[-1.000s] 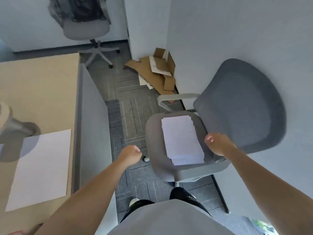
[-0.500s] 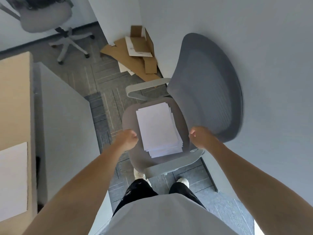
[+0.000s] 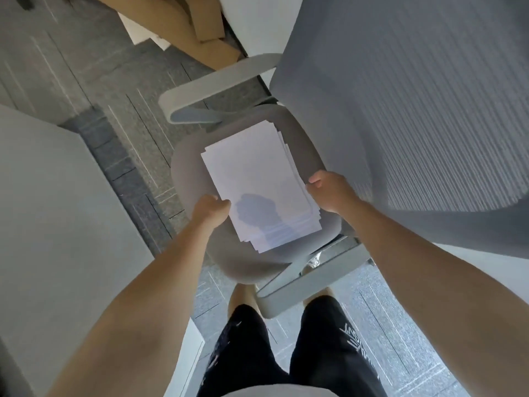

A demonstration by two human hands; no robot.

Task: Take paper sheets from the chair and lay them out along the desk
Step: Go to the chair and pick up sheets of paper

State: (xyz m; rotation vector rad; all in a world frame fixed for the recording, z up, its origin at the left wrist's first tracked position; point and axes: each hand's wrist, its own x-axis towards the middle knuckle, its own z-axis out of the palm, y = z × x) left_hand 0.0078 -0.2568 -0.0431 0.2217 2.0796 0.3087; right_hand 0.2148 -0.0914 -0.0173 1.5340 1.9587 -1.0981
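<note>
- Two bare hands are placed at a stack of white paper sheets (image 3: 257, 181), mid-frame.
- Stack is laid flat on the padded seat of the grey office chair (image 3: 186, 173), with its edges slightly fanned.
- Left hand (image 3: 210, 210) is set at the stack's left edge, fingers curled onto the top sheets and pinching them.
- Right hand (image 3: 329, 193) is curled against the stack's right edge, thumb pointed at the paper. Whether any sheet is gripped cannot be told.
- A hand shadow is cast on the stack's lower part.
- Upper right is filled by the ribbed grey mesh backrest (image 3: 415, 110). Light grey plastic armrests (image 3: 217, 84) are seen above and below the seat.
- Flattened brown cardboard (image 3: 200, 32) is lying on grey carpet tiles (image 3: 86, 81), top of frame.
- White panel (image 3: 57, 210) is seen at left, black shorts (image 3: 329, 353) at bottom.
</note>
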